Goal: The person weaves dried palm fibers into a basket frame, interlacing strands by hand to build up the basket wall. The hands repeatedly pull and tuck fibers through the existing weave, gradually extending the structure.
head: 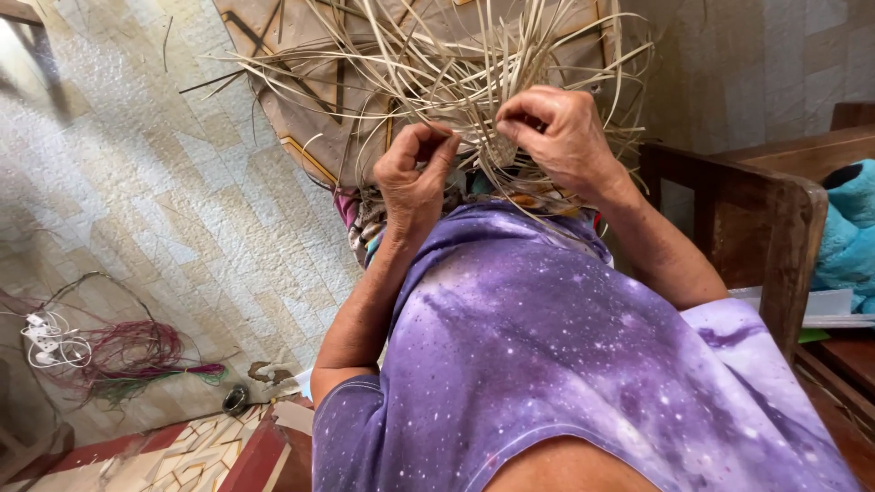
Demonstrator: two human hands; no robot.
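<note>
My left hand (415,178) and my right hand (558,135) are held close together above my lap, over my purple speckled shirt (547,364). Each hand pinches thin pale straw strips (437,55) that belong to a partly woven piece; its woven centre (497,150) sits between my hands and is mostly hidden by my fingers. Many loose strip ends fan outward and upward from there. Under the strips lies a brown cloth (310,91) with line patterns.
A pale tiled floor (164,182) fills the left. On it lie a bundle of pink and green strands (137,360), a white cable (46,339) and a small dark ring (235,399). A wooden armrest (766,210) and a blue plush toy (852,228) stand at right.
</note>
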